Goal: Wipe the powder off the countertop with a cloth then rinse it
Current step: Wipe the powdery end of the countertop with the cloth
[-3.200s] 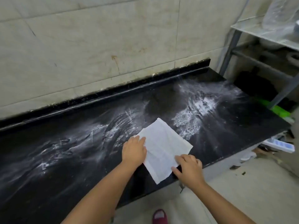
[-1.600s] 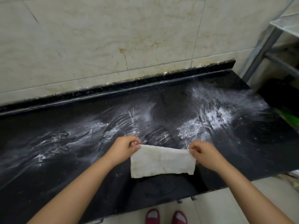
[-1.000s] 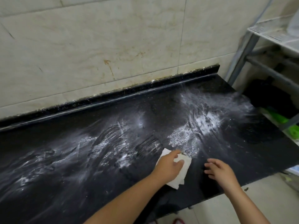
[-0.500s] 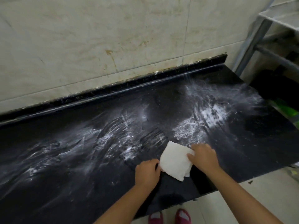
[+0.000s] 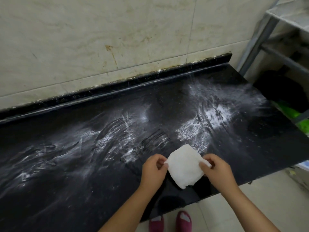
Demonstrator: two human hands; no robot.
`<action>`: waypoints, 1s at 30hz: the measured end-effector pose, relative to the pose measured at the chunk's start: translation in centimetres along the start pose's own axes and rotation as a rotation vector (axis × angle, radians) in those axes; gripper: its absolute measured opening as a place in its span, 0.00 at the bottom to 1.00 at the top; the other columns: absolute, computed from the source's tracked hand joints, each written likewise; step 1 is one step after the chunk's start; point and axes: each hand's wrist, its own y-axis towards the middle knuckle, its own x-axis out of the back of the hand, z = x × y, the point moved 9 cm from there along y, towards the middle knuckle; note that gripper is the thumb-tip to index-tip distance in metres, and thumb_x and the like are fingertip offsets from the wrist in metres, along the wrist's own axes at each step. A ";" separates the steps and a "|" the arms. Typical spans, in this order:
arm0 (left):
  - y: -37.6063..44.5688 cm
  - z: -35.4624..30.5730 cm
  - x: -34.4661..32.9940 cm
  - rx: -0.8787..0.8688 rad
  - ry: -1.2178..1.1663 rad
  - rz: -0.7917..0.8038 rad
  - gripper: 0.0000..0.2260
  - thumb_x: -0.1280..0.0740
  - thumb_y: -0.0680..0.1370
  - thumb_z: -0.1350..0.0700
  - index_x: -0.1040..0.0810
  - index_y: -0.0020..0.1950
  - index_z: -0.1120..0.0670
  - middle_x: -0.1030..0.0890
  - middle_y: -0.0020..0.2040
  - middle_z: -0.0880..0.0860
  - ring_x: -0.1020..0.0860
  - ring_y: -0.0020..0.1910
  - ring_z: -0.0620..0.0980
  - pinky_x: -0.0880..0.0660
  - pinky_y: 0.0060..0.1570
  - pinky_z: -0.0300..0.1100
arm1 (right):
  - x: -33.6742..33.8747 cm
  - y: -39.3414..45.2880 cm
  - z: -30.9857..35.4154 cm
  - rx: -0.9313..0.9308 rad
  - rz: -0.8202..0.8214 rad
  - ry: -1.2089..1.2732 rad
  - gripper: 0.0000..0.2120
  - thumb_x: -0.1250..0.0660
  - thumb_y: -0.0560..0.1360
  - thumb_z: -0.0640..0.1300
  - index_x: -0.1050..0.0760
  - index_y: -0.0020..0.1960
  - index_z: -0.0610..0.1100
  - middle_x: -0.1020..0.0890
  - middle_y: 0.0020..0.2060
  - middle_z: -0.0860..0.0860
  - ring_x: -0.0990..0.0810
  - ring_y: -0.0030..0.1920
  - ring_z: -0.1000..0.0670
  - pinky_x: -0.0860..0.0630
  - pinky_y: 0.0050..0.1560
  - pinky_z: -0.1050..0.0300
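Scene: A folded white cloth is held just above the near edge of a black countertop, pinched at opposite corners by two bare hands.
Left hand: The left hand is closed on the cloth's left corner, thumb and fingers curled around the fabric.
Right hand: The right hand is closed on the right corner, a tuft of fabric being nipped between thumb and forefinger.
Powder: White powder is smeared in streaks along most of the counter, thickest in a patch beyond the cloth toward the right end. No part of the surface can be judged wiped clean.
Step in hand: The cloth appears to be squared into a pad; wiping is judged not yet begun.
Risk, scatter: Powder could be pushed over the front edge onto the floor tiles if strokes are drawn toward the body.
Risk, smear: If the pad is dry or quickly loaded, streaks could merely be spread.
Risk, corner: Powder along the back ledge could be missed by a flat pad.
Surroundings: A metal rack stands at the right; red slippers are seen below.
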 end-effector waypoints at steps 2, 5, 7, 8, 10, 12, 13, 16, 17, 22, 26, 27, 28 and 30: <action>0.5 -0.7 0.9 -0.026 -0.015 -0.010 0.17 0.34 0.72 0.68 0.28 0.35 0.46 0.25 0.39 0.48 0.27 0.37 0.42 0.31 0.39 0.26 | 0.1 -1.6 -0.7 -0.038 -0.014 0.079 0.10 0.33 0.73 0.34 0.26 0.40 0.49 0.22 0.37 0.51 0.24 0.36 0.50 0.24 0.42 0.53; 1.2 -1.5 0.4 -0.129 0.163 0.060 0.09 0.37 0.74 0.68 0.22 0.46 0.55 0.25 0.46 0.48 0.26 0.44 0.46 0.33 0.44 0.26 | -0.7 -3.7 -1.0 0.044 -0.111 -0.362 0.20 0.25 0.66 0.36 0.26 0.55 0.38 0.22 0.47 0.44 0.21 0.44 0.43 0.25 0.41 0.55; 1.3 -0.4 -0.5 -0.174 0.393 0.107 0.13 0.39 0.75 0.68 0.23 0.58 0.61 0.26 0.60 0.55 0.28 0.59 0.51 0.36 0.58 0.33 | -2.5 -4.4 -1.8 0.125 -0.118 -0.577 0.30 0.20 0.56 0.40 0.25 0.55 0.34 0.20 0.47 0.39 0.20 0.44 0.38 0.21 0.36 0.48; 1.3 0.3 -0.5 -0.155 0.484 0.127 0.15 0.40 0.76 0.67 0.25 0.61 0.61 0.28 0.65 0.57 0.31 0.65 0.54 0.38 0.64 0.40 | -3.2 -4.7 -1.4 0.190 -0.132 -0.606 0.26 0.22 0.60 0.43 0.26 0.54 0.36 0.20 0.48 0.38 0.22 0.49 0.37 0.20 0.38 0.44; 1.0 1.3 0.1 -0.163 0.662 0.125 0.16 0.37 0.76 0.64 0.26 0.64 0.58 0.31 0.69 0.58 0.35 0.69 0.58 0.39 0.67 0.52 | -4.4 -4.3 0.2 0.325 -0.157 -0.636 0.13 0.45 0.78 0.50 0.30 0.57 0.43 0.21 0.54 0.39 0.30 0.58 0.39 0.25 0.52 0.37; 0.5 2.0 0.5 -0.245 0.823 0.094 0.16 0.32 0.71 0.62 0.23 0.59 0.54 0.24 0.63 0.58 0.30 0.64 0.63 0.31 0.58 0.61 | -6.5 -3.0 0.8 0.342 -0.035 -0.684 0.21 0.61 0.80 0.53 0.32 0.58 0.48 0.21 0.57 0.43 0.33 0.61 0.41 0.27 0.53 0.34; 0.2 2.7 0.5 -0.274 0.888 0.084 0.16 0.34 0.70 0.59 0.24 0.58 0.51 0.22 0.60 0.58 0.29 0.62 0.64 0.30 0.55 0.63 | -7.5 -2.2 0.6 0.321 0.019 -0.730 0.23 0.64 0.80 0.54 0.32 0.58 0.50 0.21 0.58 0.45 0.34 0.62 0.41 0.28 0.51 0.33; -0.6 3.6 0.8 -0.303 0.977 0.060 0.18 0.46 0.71 0.53 0.32 0.61 0.48 0.22 0.60 0.58 0.36 0.63 0.61 0.43 0.60 0.61 | -10.1 -0.7 -1.0 0.256 0.149 -0.834 0.26 0.65 0.80 0.54 0.30 0.58 0.53 0.19 0.57 0.48 0.34 0.62 0.42 0.29 0.57 0.36; -0.6 4.1 0.8 -0.293 0.986 0.065 0.18 0.47 0.72 0.52 0.33 0.61 0.48 0.22 0.60 0.58 0.37 0.64 0.60 0.46 0.59 0.60 | -10.6 -0.6 -1.6 0.233 0.190 -0.852 0.26 0.65 0.80 0.54 0.30 0.59 0.53 0.19 0.57 0.49 0.34 0.62 0.43 0.35 0.59 0.36; -0.1 5.0 0.3 -0.189 0.959 0.143 0.22 0.63 0.81 0.46 0.33 0.62 0.48 0.22 0.60 0.58 0.37 0.64 0.59 0.46 0.60 0.59 | -10.4 -1.6 -3.4 0.116 0.183 -0.882 0.28 0.64 0.80 0.55 0.26 0.61 0.55 0.21 0.60 0.51 0.34 0.64 0.46 0.53 0.68 0.42; 0.8 5.2 -1.6 -0.175 0.952 0.204 0.23 0.64 0.81 0.46 0.33 0.62 0.47 0.22 0.60 0.56 0.36 0.64 0.57 0.44 0.59 0.59 | -8.2 -3.2 -5.3 0.031 0.073 -0.840 0.24 0.64 0.80 0.57 0.34 0.64 0.53 0.29 0.63 0.51 0.43 0.69 0.47 0.64 0.71 0.44; 1.2 5.1 -2.2 -0.196 0.952 0.207 0.22 0.62 0.81 0.47 0.31 0.61 0.46 0.21 0.60 0.56 0.36 0.64 0.56 0.42 0.59 0.60 | -7.3 -3.3 -6.0 0.001 0.039 -0.863 0.26 0.64 0.80 0.57 0.32 0.63 0.52 0.26 0.62 0.50 0.41 0.68 0.45 0.63 0.71 0.43; 1.6 4.9 -3.0 -0.213 0.941 0.222 0.22 0.59 0.81 0.47 0.27 0.61 0.46 0.21 0.59 0.55 0.35 0.63 0.56 0.39 0.58 0.61 | -6.1 -3.0 -6.8 -0.062 0.013 -0.898 0.28 0.63 0.80 0.57 0.28 0.62 0.50 0.23 0.60 0.48 0.37 0.66 0.42 0.59 0.70 0.42; 1.9 2.8 -4.0 -0.249 0.888 0.226 0.22 0.53 0.79 0.47 0.22 0.58 0.46 0.22 0.61 0.54 0.34 0.64 0.56 0.32 0.57 0.60 | -3.6 -1.9 -7.8 -0.190 -0.015 -0.920 0.35 0.65 0.79 0.57 0.21 0.58 0.44 0.20 0.57 0.42 0.33 0.62 0.39 0.50 0.64 0.39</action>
